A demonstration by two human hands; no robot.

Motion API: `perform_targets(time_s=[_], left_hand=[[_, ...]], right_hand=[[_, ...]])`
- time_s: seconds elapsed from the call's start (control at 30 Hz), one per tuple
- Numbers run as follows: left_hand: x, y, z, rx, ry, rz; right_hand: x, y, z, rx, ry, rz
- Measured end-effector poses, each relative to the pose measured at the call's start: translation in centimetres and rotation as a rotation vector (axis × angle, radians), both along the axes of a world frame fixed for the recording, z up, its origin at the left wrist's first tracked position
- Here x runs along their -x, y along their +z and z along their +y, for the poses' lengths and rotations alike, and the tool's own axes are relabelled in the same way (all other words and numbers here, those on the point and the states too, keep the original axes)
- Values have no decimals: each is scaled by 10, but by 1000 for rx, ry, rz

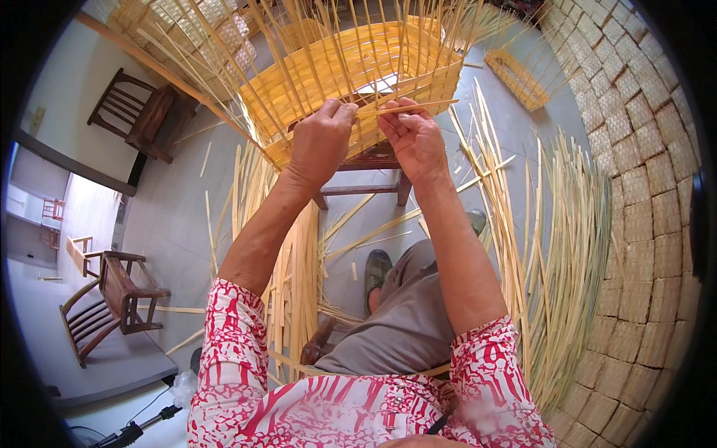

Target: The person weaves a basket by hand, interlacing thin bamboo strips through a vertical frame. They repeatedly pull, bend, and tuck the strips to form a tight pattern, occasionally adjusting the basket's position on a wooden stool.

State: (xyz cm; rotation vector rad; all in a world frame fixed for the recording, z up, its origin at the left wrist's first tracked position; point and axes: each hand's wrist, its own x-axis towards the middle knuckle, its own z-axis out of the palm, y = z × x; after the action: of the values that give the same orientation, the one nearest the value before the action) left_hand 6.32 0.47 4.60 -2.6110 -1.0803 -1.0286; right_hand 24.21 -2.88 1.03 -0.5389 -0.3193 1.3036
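Note:
A half-woven yellow basket (429, 75) of flat bamboo-like strips rests on a low wooden stool (366, 188) in front of me. Long thin stakes stand up from its walls. My left hand (321, 143) is closed at the near wall, its fingertips pinching a pale strip (370, 112). To its right, my right hand (415, 142) pinches the same strip between thumb and fingers. The strip's free end sticks out to the right past that hand. Both hands touch or nearly touch the wall, and my left fingertips are partly hidden.
Loose split strips (287, 276) lie on the floor at the left, with a thick bundle (571, 239) at the right. Another woven piece (519, 78) lies at the far right beside stacked woven blocks (635, 179). Wooden chairs (123, 291) stand at the left.

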Motion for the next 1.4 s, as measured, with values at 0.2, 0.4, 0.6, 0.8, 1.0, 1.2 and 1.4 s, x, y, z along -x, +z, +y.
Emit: perform_targets(time_s=[0.2,0.4,0.6,0.8,1.0,1.2,1.4], left_hand=[[3,6,2,112,-195,-265],[9,14,4,312,-328,-327],[5,20,3,358,-343,-355],[0,9,11,374,-368,-357],[-14,4,11,379,-167,-521],[-33,-8,10,101,122,-249],[-30,-7,17,124,182,-40]], right_hand=[[6,-11,-2,-5,84,69],[2,23,1,-178,274,-278],[11,37,5,-373,88,-822],[16,40,-1,-114,-237,-1158],[11,24,-7,100,16,28],[20,21,-7,-35,11,-46],[9,27,-11,-46,62,-230]])
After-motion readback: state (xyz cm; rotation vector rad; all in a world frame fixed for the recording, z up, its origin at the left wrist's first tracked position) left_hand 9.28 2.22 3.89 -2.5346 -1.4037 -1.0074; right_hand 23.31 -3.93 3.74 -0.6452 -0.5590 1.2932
